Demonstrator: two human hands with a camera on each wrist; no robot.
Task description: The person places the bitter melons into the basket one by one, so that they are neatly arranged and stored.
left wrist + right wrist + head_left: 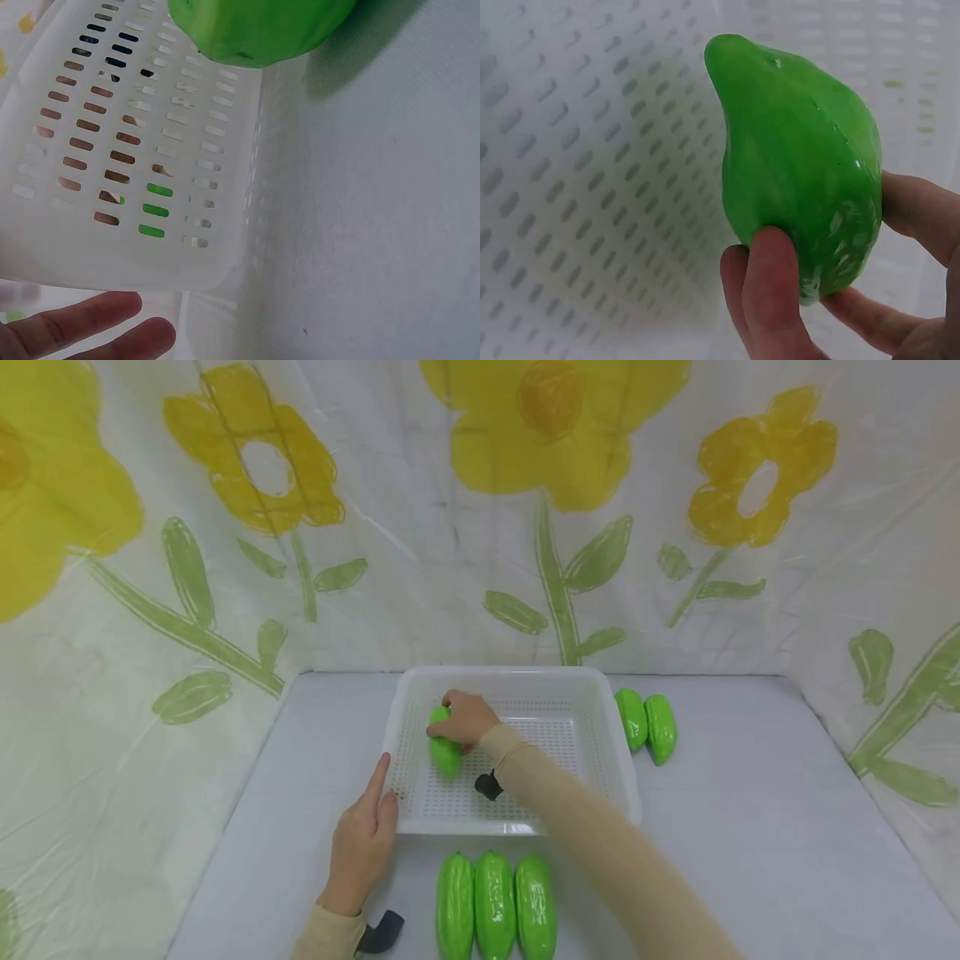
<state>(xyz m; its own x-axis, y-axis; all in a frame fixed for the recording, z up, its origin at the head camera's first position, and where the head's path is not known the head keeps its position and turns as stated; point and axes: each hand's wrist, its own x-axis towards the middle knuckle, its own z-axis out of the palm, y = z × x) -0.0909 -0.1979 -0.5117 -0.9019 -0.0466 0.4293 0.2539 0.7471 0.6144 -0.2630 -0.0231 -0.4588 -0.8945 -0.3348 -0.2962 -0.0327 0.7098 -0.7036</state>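
Right grip [467,720]: holding 1 green vegetable [446,758], narrowed around it with fingers on opposite sides, inside the basket [510,671].
Left grip [362,843]: fingers spread and straight, nothing held; the fingertips are at the basket's left side, though I cannot tell whether they touch it.
Sheet: white backdrop [420,577] printed with yellow flowers [551,397] on green stems [555,585].
Counter: pale surface [750,827] under the basket and the loose vegetables.
Basket: white, with slotted walls and floor; green shows through a few slots in the left wrist view.
Sleeves: tan, the right sleeve [607,843] crossing the basket's front rim, the left sleeve [326,939] at the bottom edge of the head view.
Front row: 3 green vegetables [495,906] side by side, pointing away from the person, near ends reaching the frame edge.
Right pair: 2 green vegetables [662,731] side by side, just beside the basket's right wall.
Held vegetable: in the left part of the basket, glossy, its narrow end pointing toward the person; contact with the floor cannot be told.
Black pieces: 1 near each wrist [489,786].
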